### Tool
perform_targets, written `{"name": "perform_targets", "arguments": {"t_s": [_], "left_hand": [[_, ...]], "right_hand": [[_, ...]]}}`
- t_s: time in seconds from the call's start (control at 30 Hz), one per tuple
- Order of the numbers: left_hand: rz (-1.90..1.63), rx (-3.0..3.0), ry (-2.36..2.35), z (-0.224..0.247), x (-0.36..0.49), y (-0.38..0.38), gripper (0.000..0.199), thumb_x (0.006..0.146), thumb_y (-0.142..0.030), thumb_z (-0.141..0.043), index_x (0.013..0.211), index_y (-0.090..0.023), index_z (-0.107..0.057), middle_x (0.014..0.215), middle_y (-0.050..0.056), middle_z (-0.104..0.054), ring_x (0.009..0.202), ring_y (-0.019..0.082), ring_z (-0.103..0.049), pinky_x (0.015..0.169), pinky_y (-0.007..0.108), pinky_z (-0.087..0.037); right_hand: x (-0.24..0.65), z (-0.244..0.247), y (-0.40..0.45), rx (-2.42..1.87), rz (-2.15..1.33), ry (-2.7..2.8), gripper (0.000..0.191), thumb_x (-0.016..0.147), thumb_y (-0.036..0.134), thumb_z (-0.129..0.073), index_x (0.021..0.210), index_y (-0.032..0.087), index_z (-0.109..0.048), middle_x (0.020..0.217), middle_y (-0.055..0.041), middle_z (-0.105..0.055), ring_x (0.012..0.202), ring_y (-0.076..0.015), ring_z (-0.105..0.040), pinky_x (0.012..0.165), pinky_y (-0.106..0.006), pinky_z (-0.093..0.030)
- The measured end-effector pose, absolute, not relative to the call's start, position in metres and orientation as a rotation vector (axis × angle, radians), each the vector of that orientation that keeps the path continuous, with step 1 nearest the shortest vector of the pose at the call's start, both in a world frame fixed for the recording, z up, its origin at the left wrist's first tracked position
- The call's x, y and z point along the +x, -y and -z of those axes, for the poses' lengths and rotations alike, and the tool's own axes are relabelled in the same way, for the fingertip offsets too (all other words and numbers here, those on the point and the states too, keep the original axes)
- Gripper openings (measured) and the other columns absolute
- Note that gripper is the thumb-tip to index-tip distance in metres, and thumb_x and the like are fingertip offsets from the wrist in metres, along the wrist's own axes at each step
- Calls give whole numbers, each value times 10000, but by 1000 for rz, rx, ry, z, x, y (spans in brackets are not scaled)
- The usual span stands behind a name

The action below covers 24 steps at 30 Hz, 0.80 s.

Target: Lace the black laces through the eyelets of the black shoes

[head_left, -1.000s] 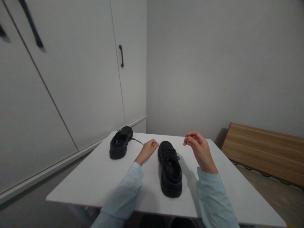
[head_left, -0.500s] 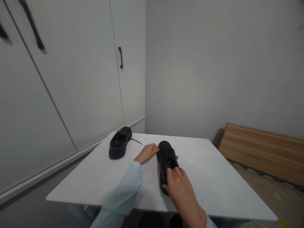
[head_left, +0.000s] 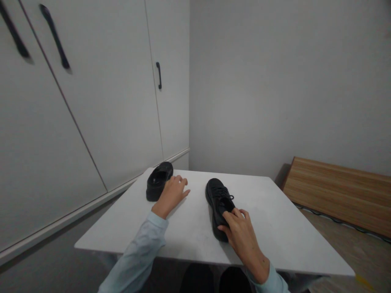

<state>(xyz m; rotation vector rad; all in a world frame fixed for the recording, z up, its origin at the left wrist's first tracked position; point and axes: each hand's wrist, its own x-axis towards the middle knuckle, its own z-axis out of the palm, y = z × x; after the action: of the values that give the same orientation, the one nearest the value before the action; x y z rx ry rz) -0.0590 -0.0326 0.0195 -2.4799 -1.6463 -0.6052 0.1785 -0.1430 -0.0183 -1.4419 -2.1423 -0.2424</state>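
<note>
A black lace-up shoe [head_left: 216, 199] rests on the white table, its toe pointing away from me. My right hand [head_left: 240, 230] grips its heel end, fingers inside the opening and thumb on the outer side. Another black shoe [head_left: 155, 188] stands at the table's far left corner. Just right of that shoe and partly in front of it is my left hand [head_left: 173, 194], its fingers apart and slightly bent, with nothing held. The left shoe's laces are hidden behind this hand.
The white table [head_left: 189, 240] ends near my legs. White cabinets [head_left: 122, 101] with black handles line the left side. A grey wall [head_left: 244, 81] rises behind the table. A wooden board [head_left: 336, 193] leans at the right, a dark cable along its base.
My left hand has left the right shoe's toe and moved left beside the other shoe. The right shoe has turned slightly, with my right hand still at its heel.
</note>
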Motion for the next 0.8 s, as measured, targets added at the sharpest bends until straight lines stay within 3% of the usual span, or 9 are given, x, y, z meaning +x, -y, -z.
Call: {"name": "perform_targets", "arguments": {"t_s": [0.17,0.27,0.57,0.8], "left_hand": [[399,-2050,1836,-14,-98,44,424,806,-258,-571,1204,-127,-514,1190,190,-533,1157,365,-425,995,636,-228],[335,-2016,1885,-3,-115,44,480,810,-226,-548,1270,-121,-458,1218,199,-529,1194,361,-402,990,688,-197],[333,-2056,1858,7,-129,42,547,812,-138,-491,1346,-128,-373,1300,195,-504,1266,319,-371,1039,630,-208],[355,-2131,1891,8,-137,29,474,805,-222,-569,1252,-117,-449,1213,186,-537,1169,311,-451,952,447,-376]], "right_hand": [[216,10,125,-1469,414,2115,75,812,167,-602,799,206,-540,773,-56,-666,824,-245,-557,793,-383,-323],[247,4,106,-1540,516,2074,35,844,208,-563,815,200,-546,821,-74,-675,857,-248,-566,791,-375,-333],[335,9,55,-1800,712,1948,119,861,290,-513,873,187,-571,853,-117,-660,878,-270,-567,741,-358,-350],[373,32,49,-1927,693,1921,161,843,312,-523,913,179,-579,839,-128,-648,850,-291,-580,688,-363,-384]]}}
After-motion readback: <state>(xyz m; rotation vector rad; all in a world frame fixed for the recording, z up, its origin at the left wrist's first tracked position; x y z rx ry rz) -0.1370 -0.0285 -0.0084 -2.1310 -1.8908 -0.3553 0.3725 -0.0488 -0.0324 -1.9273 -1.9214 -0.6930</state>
